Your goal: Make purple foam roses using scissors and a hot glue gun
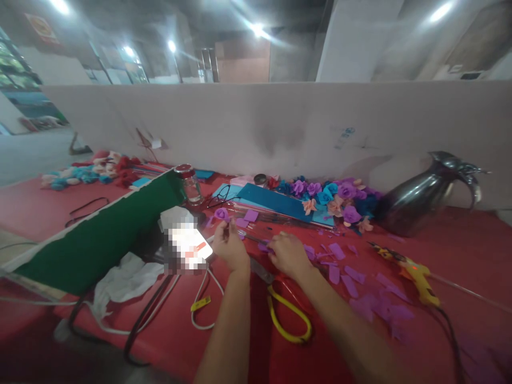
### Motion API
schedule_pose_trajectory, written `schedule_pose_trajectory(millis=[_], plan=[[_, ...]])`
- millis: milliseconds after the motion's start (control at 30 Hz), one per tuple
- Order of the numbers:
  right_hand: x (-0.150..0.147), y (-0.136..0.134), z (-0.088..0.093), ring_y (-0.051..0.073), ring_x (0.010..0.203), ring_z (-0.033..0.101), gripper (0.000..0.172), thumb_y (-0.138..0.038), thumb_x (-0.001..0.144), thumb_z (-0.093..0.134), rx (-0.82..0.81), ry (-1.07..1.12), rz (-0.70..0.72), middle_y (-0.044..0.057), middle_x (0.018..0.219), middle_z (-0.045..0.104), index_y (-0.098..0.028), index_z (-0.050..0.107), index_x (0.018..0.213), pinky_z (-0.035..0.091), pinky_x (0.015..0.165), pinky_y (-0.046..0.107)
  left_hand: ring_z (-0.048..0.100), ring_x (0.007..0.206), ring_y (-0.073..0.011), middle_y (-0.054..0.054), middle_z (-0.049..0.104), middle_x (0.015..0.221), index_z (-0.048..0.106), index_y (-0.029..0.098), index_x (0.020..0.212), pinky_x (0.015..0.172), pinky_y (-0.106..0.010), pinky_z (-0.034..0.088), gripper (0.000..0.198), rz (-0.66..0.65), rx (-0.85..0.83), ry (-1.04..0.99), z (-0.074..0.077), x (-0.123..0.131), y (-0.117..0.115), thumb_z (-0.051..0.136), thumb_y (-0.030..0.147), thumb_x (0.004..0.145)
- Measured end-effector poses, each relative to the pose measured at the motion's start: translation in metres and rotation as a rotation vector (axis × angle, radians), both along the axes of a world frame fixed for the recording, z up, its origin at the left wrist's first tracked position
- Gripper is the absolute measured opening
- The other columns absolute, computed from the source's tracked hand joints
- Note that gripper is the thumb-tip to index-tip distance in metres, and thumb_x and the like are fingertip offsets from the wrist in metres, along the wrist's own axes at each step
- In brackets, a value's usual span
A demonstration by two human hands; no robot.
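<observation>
My left hand (231,246) is closed, fingers pinched just below a small purple paper rose (221,214). The stem inside the fingers is mostly hidden. To its right, my right hand (288,254) has its fingers bent down and closed at a small purple paper petal (263,246) low over the table. Purple cut petals (336,251) lie scattered beyond and right of that hand. Scissors with yellow-and-red handles (290,320) rest between my forearms. A brightly lit phone (194,245), partly blurred out, stands left of my left hand.
A yellow glue gun (420,280) with its cord lies at right, near a dark metal jug (424,197). Finished paper flowers (334,197) and blue sheets (276,200) are at the back. A green board (104,237), glass jar (192,186), crumpled tissue (124,280) and cables occupy the left.
</observation>
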State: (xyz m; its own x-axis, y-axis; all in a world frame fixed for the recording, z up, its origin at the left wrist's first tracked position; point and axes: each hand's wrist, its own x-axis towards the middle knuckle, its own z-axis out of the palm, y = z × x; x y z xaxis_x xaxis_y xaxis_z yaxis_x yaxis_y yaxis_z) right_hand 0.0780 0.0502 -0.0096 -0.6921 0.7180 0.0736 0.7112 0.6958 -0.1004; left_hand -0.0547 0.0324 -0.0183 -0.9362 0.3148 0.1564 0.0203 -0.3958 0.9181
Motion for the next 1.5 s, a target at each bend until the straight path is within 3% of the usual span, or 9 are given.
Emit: schedule_pose_trajectory(millis=[167, 267, 367, 667, 967, 1133, 1367, 1500], plan=[[-0.004, -0.006, -0.004, 0.026, 0.093, 0.057, 0.02, -0.017, 0.079, 0.052, 0.023, -0.008, -0.044, 0.013, 0.089, 0.068, -0.015, 0.072, 0.083, 0.041, 0.076, 0.033, 0.049, 0.063, -0.01, 0.003, 0.055, 0.065, 0.061, 0.016, 0.07, 0.064, -0.023, 0.038, 0.019, -0.309, 0.022, -0.054, 0.0, 0.005, 0.001, 0.07, 0.03, 0.062], [-0.003, -0.006, -0.005, 0.026, 0.093, 0.057, 0.022, -0.015, 0.08, 0.05, 0.019, -0.01, -0.03, 0.012, 0.085, 0.068, -0.016, 0.072, 0.081, 0.041, 0.075, 0.033, 0.044, 0.056, -0.008, 0.005, 0.048, 0.058, 0.055, 0.016, 0.062, 0.057, -0.021, 0.035, 0.02, -0.506, -0.056, -0.067, -0.006, 0.008, 0.002, 0.07, 0.029, 0.061], [-0.004, -0.006, -0.006, 0.024, 0.094, 0.057, 0.024, -0.012, 0.079, 0.049, 0.018, -0.001, -0.033, 0.011, 0.086, 0.068, -0.018, 0.071, 0.084, 0.041, 0.077, 0.032, 0.041, 0.052, -0.0074, 0.007, 0.044, 0.053, 0.047, 0.017, 0.057, 0.053, -0.021, 0.034, 0.025, -0.608, -0.138, -0.129, -0.011, 0.01, 0.002, 0.069, 0.029, 0.06], [-0.005, -0.005, -0.01, 0.022, 0.091, 0.057, 0.022, -0.016, 0.082, 0.048, 0.01, 0.065, -0.106, 0.007, 0.09, 0.068, -0.02, 0.068, 0.087, 0.041, 0.078, 0.031, 0.041, 0.048, -0.007, 0.008, 0.042, 0.05, 0.043, 0.018, 0.055, 0.051, -0.021, 0.038, 0.025, -0.562, -0.266, -0.202, -0.01, 0.009, 0.002, 0.067, 0.025, 0.058], [0.012, 0.001, -0.011, 0.019, 0.095, 0.057, 0.03, -0.007, 0.074, 0.051, -0.091, 0.142, -0.179, 0.004, 0.098, 0.066, -0.022, 0.06, 0.098, 0.039, 0.076, 0.027, 0.044, 0.05, -0.0082, 0.007, 0.045, 0.053, 0.047, 0.017, 0.055, 0.056, -0.027, 0.046, 0.025, -0.618, -0.32, -0.217, -0.01, 0.012, 0.002, 0.07, 0.027, 0.056], [0.016, 0.001, -0.01, 0.017, 0.095, 0.057, 0.026, -0.009, 0.078, 0.048, -0.09, 0.104, -0.141, 0.003, 0.098, 0.064, -0.024, 0.064, 0.093, 0.039, 0.072, 0.025, 0.045, 0.05, -0.008, 0.007, 0.045, 0.051, 0.047, 0.017, 0.055, 0.054, -0.025, 0.045, 0.026, -0.643, -0.347, -0.214, -0.012, 0.013, 0.002, 0.071, 0.027, 0.056], [0.008, 0.0, -0.013, 0.022, 0.093, 0.055, 0.02, -0.017, 0.084, 0.048, 0.092, 0.017, -0.022, 0.008, 0.093, 0.064, -0.019, 0.068, 0.086, 0.041, 0.077, 0.03, 0.045, 0.049, -0.008, 0.007, 0.044, 0.05, 0.049, 0.017, 0.057, 0.051, -0.022, 0.042, 0.026, -0.637, -0.365, -0.205, -0.02, 0.012, 0.005, 0.072, 0.029, 0.056], [0.008, 0.002, -0.017, 0.021, 0.093, 0.056, 0.021, -0.017, 0.085, 0.048, 0.063, 0.074, -0.057, 0.006, 0.091, 0.065, -0.02, 0.069, 0.086, 0.041, 0.074, 0.029, 0.044, 0.048, -0.0075, 0.007, 0.044, 0.05, 0.049, 0.017, 0.057, 0.052, -0.022, 0.042, 0.024, -0.634, -0.365, -0.205, -0.019, 0.012, 0.005, 0.07, 0.027, 0.058]])
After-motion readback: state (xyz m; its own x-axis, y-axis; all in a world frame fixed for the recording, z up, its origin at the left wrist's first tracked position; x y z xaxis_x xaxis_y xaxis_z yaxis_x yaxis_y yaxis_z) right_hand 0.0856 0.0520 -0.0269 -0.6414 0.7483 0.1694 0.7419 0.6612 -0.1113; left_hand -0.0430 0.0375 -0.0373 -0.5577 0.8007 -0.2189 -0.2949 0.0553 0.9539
